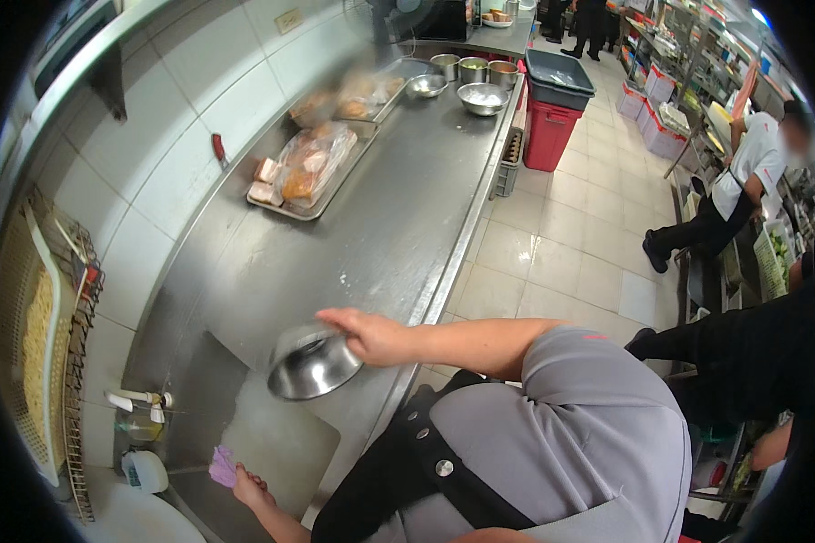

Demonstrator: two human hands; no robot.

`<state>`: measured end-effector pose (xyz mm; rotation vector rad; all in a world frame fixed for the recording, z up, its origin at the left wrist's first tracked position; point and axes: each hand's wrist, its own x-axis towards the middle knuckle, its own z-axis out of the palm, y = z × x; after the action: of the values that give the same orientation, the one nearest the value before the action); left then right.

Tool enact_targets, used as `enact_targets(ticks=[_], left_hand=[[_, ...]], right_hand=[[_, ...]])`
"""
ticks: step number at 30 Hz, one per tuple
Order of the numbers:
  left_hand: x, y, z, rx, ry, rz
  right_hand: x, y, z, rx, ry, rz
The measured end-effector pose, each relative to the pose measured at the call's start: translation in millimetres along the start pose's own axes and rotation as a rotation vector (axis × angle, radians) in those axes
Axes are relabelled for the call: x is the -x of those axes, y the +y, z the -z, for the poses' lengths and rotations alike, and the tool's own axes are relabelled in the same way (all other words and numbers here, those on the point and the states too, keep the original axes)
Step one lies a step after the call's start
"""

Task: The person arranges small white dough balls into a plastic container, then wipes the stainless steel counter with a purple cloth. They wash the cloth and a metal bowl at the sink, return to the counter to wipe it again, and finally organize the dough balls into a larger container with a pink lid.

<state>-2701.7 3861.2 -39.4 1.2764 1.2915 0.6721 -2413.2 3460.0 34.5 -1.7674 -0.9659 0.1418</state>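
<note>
My right hand (373, 336) holds a shiny stainless steel bowl (316, 372) by its rim, tilted over the near edge of a steel sink basin (278, 434). Its thumb and fingers are partly blurred or hidden behind the rim. Lower down, my left hand (252, 490) grips a crumpled purple cloth (223, 467) above the side of the basin. The basin's floor looks pale and wet. A white tap (139, 399) sticks out from the wall side, beyond both hands.
Along the steel counter (373, 251) lies a tray (305, 214) with bagged meat. Metal bowls (483, 99) and pots (474, 69) stand farther off. A red-handled knife (218, 146) is by the wall. A noodle-filled basket (37, 353) hangs left. Co-workers (744, 170) stand across the aisle.
</note>
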Motion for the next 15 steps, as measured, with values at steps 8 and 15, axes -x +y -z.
enact_targets(ticks=[8, 15], left_hand=[[105.3, 90.0, -119.3, -0.071, -0.084, -0.287], [181.7, 87.4, -277.1, -0.278, -0.379, -0.613]], right_hand=[[46.2, 44.6, 92.3, 0.354, -0.042, 0.130], [170.8, 106.8, 219.5, 0.139, 0.539, -0.163]])
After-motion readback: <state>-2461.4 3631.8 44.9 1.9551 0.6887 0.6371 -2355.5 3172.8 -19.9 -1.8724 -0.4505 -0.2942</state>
